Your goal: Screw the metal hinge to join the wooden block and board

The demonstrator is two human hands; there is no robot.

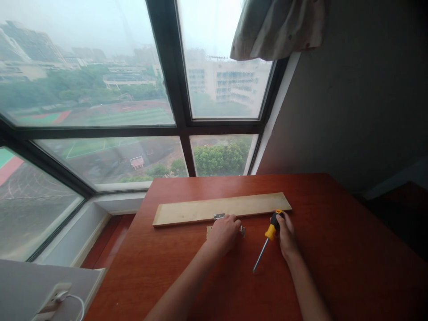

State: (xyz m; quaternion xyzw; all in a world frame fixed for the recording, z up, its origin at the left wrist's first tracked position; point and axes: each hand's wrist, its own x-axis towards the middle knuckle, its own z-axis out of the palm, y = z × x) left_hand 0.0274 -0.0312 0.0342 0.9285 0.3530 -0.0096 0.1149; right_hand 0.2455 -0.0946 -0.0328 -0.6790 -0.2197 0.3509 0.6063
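Note:
A long pale wooden board [220, 207] lies across the table, with a small metal bracket [219, 216] at its near edge. Just in front of it is my left hand [224, 232], palm down with fingers curled. The edge of a small wooden piece [209, 232] shows beside that hand, and a small metal part [242, 231] sticks out by its fingertips; what the fingers grip is hidden. My right hand [288, 232] is closed around the yellow and black handle of a screwdriver [270, 232], its shaft slanting down and left over the table.
The reddish-brown wooden table [334, 249] stands against large dark-framed windows [182, 129]. A curtain [279, 29] hangs at the upper right. To the lower left, a white plug with a cord [62, 295] sits in a wall socket.

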